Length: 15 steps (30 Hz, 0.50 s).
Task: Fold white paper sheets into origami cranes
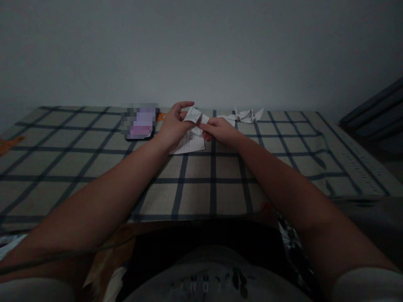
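Observation:
A small folded white paper (192, 115) is held up between my two hands above the table. My left hand (175, 123) pinches its left side with the thumb, its index finger stretched out above. On the paper's right side, my right hand (217, 129) grips the lower edge with closed fingertips. Beneath them lies a flat sheet of printed paper (190, 143), partly covered by my left hand. Folded paper cranes (248, 115) rest on the cloth just right of my right hand, near the wall.
A checked tablecloth (198, 197) covers the table, which meets a plain wall (201, 50) at the back. A phone (143, 121) with a lit, blurred screen lies left of my hands. Something orange (11, 144) sits at the far left, and a dark slanted object (378, 113) stands at the right.

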Motion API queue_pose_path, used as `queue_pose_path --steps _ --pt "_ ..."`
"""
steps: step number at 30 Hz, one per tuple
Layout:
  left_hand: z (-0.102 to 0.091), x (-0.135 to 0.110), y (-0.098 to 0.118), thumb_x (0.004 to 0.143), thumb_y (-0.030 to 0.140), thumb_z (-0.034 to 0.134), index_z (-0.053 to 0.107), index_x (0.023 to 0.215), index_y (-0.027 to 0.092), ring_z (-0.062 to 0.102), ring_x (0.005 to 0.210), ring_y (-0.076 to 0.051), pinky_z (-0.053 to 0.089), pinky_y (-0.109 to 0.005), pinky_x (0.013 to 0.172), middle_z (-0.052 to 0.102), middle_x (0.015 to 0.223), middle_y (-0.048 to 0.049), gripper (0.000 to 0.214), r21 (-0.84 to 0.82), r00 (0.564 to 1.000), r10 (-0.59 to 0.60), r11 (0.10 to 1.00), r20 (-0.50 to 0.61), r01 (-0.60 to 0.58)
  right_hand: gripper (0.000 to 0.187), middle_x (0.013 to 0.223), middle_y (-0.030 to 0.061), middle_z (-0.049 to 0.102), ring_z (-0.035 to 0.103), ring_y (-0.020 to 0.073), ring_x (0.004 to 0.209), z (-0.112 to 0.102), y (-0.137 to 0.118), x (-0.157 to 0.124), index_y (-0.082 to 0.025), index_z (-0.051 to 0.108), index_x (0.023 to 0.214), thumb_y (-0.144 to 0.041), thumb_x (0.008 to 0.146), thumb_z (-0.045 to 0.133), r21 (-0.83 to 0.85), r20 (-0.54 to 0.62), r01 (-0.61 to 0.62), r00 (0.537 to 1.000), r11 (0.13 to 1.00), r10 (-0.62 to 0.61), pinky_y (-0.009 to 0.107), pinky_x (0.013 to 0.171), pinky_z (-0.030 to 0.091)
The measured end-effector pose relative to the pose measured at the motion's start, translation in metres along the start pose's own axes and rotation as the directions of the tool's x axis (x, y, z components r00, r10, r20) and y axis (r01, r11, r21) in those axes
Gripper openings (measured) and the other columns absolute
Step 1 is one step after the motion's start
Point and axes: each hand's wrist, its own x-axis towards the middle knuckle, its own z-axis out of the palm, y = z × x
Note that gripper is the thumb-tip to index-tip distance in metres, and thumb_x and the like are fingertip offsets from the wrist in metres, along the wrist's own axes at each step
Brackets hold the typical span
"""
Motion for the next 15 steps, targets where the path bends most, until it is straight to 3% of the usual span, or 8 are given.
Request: queue_pose_path --steps 10,15 --pt "0.0020 -0.0017 -0.0001 0.074 0.018 0.083 0.058 0.132 0.023 0.076 0.095 -0.024 0.061 -0.041 0.089 0.074 0.095 -0.0040 0.063 -0.008 0.999 0.031 1.000 0.032 -0.030 0.033 0.059 -0.0025 0.061 0.057 0.0089 0.054 0.0030 -0.0001 0.0049 -0.016 0.063 0.070 -0.015 0.103 0.062 0.104 -0.011 -0.045 0.999 0.994 0.047 0.021 0.056 0.046" --pt "-0.0007 0.0020 -0.0048 0.077 0.022 0.084 0.058 0.134 0.023 0.076 0.105 -0.028 0.059 -0.045 0.095 0.076 0.101 -0.0065 0.063 0.017 0.998 0.065 0.998 0.009 -0.065 0.035 0.060 -0.0018 0.062 0.057 0.0083 0.055 0.0010 0.0021 0.0044 -0.016 0.061 0.069 -0.016 0.104 0.061 0.059 0.027 -0.027 0.999 0.998 0.025 0.020 0.057 0.045"
